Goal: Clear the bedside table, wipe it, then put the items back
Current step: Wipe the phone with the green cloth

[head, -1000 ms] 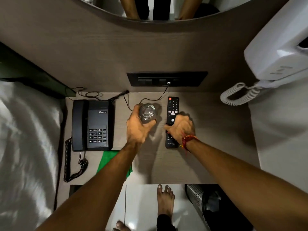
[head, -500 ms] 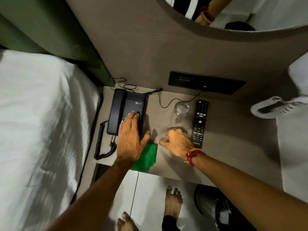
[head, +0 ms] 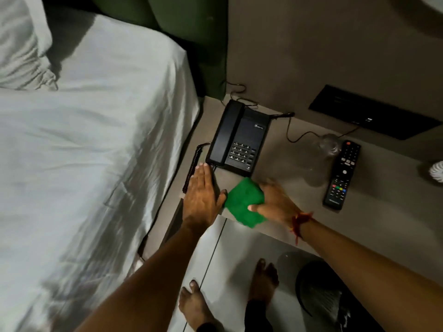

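Note:
A folded green cloth lies at the front edge of the grey bedside table. My right hand grips its right side, thumb on top. My left hand rests flat and open on the table's front left corner, just left of the cloth and in front of the black telephone. A clear glass stands behind and to the right, with a black remote beside it.
A bed with white sheets fills the left. The phone's coiled cord hangs at the table's left edge. A black wall socket panel sits behind. A dark bin and my bare feet are on the floor.
My left hand let go of the glass and moved to the table's front left corner. My right hand left the remote and took hold of the green cloth. The camera swung left.

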